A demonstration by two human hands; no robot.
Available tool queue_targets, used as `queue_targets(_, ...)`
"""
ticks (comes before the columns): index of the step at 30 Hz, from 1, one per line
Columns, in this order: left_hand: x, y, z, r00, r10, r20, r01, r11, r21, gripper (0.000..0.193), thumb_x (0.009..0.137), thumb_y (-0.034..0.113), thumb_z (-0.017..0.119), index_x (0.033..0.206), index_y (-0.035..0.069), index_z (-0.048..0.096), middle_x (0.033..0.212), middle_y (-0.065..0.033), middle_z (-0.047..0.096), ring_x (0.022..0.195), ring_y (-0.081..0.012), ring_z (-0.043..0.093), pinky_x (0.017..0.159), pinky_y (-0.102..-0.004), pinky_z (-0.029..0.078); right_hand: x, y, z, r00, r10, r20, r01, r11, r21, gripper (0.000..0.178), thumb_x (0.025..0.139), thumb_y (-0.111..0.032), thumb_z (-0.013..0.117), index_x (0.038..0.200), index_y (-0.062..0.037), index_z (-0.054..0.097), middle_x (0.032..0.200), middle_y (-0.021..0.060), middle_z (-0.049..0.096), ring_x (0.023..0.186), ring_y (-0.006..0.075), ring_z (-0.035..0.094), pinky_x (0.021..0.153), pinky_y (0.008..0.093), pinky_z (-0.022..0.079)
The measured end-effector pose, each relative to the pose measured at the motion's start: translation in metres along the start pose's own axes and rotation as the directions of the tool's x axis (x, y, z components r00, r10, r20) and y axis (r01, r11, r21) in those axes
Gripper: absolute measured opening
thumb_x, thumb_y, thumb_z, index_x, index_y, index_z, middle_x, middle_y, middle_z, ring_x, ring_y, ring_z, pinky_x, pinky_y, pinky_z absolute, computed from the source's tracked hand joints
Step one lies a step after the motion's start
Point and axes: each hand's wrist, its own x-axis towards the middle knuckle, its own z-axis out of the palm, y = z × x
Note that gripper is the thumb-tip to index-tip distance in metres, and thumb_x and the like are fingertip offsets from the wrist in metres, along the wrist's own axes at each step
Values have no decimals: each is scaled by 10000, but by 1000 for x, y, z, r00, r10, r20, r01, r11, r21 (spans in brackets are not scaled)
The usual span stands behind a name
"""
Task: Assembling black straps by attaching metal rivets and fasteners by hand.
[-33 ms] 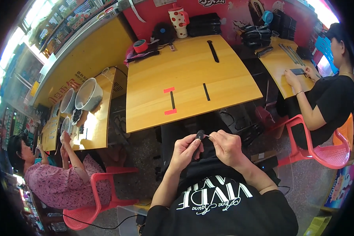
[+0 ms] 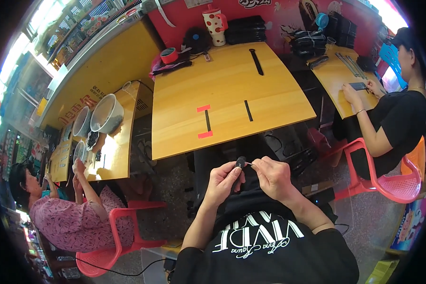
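My left hand (image 2: 221,183) is closed around a small dark rounded piece (image 2: 241,162), pinched between thumb and fingers above my lap. Just to its right, my right hand (image 2: 272,180) pinches a thin, pale, stick-like thing (image 2: 249,164) whose tip reaches the dark piece. Both hands are close together, in front of the near edge of the yellow wooden table (image 2: 184,94). On that table lie a short black strip (image 2: 248,110), another dark strip (image 2: 207,121) with red tape (image 2: 205,135) across its ends, and a longer black strap (image 2: 256,62) farther back.
A spotted tumbler (image 2: 215,28), a red tape roll (image 2: 169,56) and stacked black packages (image 2: 246,31) stand at the back. At left, a person (image 2: 80,217) sits by a table with plastic tubs (image 2: 110,113). Another person (image 2: 388,113) works at the right table.
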Motion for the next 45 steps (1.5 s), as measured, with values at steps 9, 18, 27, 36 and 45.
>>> queue_targets(9,0,13,1,989,144,42,-145,845,514,147,941,35,601,1059,-32,656,704,-65,618,599,-113,582,556,-255,470,3,7,-3,997,-43,63,39,997,74,120,792,18,690,876,-26,617,696,117,570,596,310,608,493,374,447)
queue_targets(18,-3,3,10,905,410,109,-311,467,827,239,868,0,633,1107,-16,631,811,-161,643,681,-326,656,572,-380,520,15,14,-6,967,1,254,-10,999,35,222,826,-191,725,744,-46,578,668,106,567,591,314,605,480,388,436)
queue_targets(27,-3,-7,14,996,62,-61,-21,851,524,284,925,67,625,1195,-20,611,942,-143,685,754,-197,684,661,-331,550,2,-1,17,998,60,-33,-60,998,-6,262,863,-149,708,686,-39,551,636,102,553,540,296,569,456,367,404)
queue_targets(36,18,-16,-13,972,-147,186,205,913,-351,302,1009,216,547,1156,-31,638,935,-66,680,782,-125,620,718,-263,505,13,10,17,998,26,-57,-10,964,265,211,833,-94,739,713,-41,573,632,114,527,532,295,542,459,356,405)
queue_targets(45,32,-18,-17,993,-113,-34,52,676,-735,279,997,216,569,1103,-37,622,897,-85,658,721,-157,621,676,-291,513,-10,-10,21,817,-577,-12,571,810,-134,260,761,-151,751,669,-124,510,573,13,418,463,165,449,404,309,322)
